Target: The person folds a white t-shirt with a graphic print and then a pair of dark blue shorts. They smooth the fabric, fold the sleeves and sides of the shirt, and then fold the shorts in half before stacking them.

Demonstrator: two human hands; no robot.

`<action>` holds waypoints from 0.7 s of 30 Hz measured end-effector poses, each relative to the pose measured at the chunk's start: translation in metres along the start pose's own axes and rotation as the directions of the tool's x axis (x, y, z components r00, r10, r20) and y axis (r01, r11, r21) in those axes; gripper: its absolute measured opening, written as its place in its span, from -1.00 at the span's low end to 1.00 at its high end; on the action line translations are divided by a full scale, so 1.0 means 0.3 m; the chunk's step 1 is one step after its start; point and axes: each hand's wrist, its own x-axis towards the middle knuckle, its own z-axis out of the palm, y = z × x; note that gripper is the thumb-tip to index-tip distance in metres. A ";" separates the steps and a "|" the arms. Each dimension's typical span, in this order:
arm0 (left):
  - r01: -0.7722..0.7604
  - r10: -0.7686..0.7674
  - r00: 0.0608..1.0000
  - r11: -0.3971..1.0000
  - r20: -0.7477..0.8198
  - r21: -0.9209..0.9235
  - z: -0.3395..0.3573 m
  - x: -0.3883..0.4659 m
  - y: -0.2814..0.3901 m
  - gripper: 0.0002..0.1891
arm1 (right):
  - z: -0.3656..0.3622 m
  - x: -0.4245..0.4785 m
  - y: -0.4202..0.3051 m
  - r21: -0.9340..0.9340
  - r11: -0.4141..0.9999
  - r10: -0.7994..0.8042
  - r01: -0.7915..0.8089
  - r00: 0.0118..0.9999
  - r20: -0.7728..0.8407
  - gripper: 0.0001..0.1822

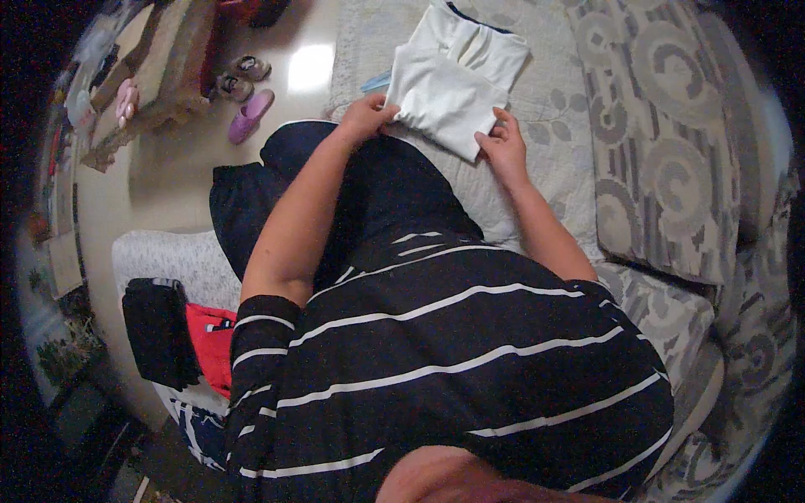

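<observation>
A white garment with a dark neckline edge lies partly folded on the pale quilted cover before me. My left hand pinches its near left corner between thumb and fingers. At the near right corner, my right hand has thumb and fingertips on the folded edge. Between the two hands the cloth's near edge runs slantwise, close to my knee. A bit of light blue material shows beside the garment's left side.
Patterned sofa cushions rise on the right. Behind my left elbow lie a folded black garment and a red one. A pink slipper and a furry pair of slippers are on the floor, near a cloth-covered table.
</observation>
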 end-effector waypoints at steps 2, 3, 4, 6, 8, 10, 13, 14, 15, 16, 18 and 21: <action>0.076 -0.074 0.987 0.997 0.139 -0.008 -0.039 0.016 -0.029 -0.58 | -0.022 0.016 -0.005 0.136 0.986 0.080 -0.092 0.992 0.093 -0.38; 0.112 -0.106 0.970 0.994 0.220 -0.016 -0.066 0.016 -0.031 -0.63 | -0.040 0.022 -0.008 0.217 0.966 0.112 -0.141 0.984 0.140 -0.38; 0.157 -0.145 0.945 0.987 0.294 -0.018 -0.093 -0.001 -0.021 -0.68 | -0.039 0.019 -0.023 0.297 0.934 0.142 -0.197 0.970 0.197 -0.38; 0.166 -0.194 0.919 0.980 0.343 0.110 -0.138 -0.055 0.018 -0.70 | -0.048 -0.044 -0.095 0.247 0.928 0.213 -0.280 0.940 0.266 -0.38; 0.137 -0.173 0.910 0.983 0.376 0.120 -0.162 -0.067 -0.001 -0.63 | -0.075 -0.054 -0.074 0.020 0.972 0.215 -0.234 0.919 0.330 -0.43; 0.088 -0.130 0.962 0.980 0.239 0.180 -0.162 -0.074 0.026 -0.53 | -0.065 -0.051 -0.039 0.035 0.992 0.118 -0.125 0.980 0.163 -0.45; 0.040 -0.041 0.999 0.985 0.001 0.165 -0.120 -0.052 0.068 -0.40 | -0.056 -0.011 -0.019 0.015 1.000 0.009 -0.009 1.000 -0.027 -0.48; 0.023 -0.011 0.996 0.989 -0.085 0.143 -0.106 -0.037 0.075 -0.35 | -0.054 0.005 -0.018 0.028 0.999 0.020 -0.018 0.998 -0.059 -0.50; 0.035 -0.025 0.995 0.994 -0.093 0.100 -0.102 -0.002 0.072 -0.34 | -0.046 0.027 -0.027 0.044 0.999 0.025 -0.021 0.996 -0.091 -0.51; 0.050 -0.044 0.994 0.997 -0.101 0.056 -0.095 0.038 0.059 -0.32 | -0.038 0.045 -0.030 0.004 1.000 0.022 -0.021 0.995 -0.096 -0.55; 0.031 -0.025 0.979 0.999 -0.202 0.027 -0.060 0.081 0.050 -0.36 | -0.027 0.082 -0.031 -0.077 0.997 0.015 -0.024 0.994 -0.109 -0.62; -0.047 0.069 0.961 0.995 -0.269 0.088 -0.050 0.108 0.072 -0.45 | -0.030 0.116 -0.019 -0.194 0.979 -0.075 0.058 0.994 -0.079 -0.69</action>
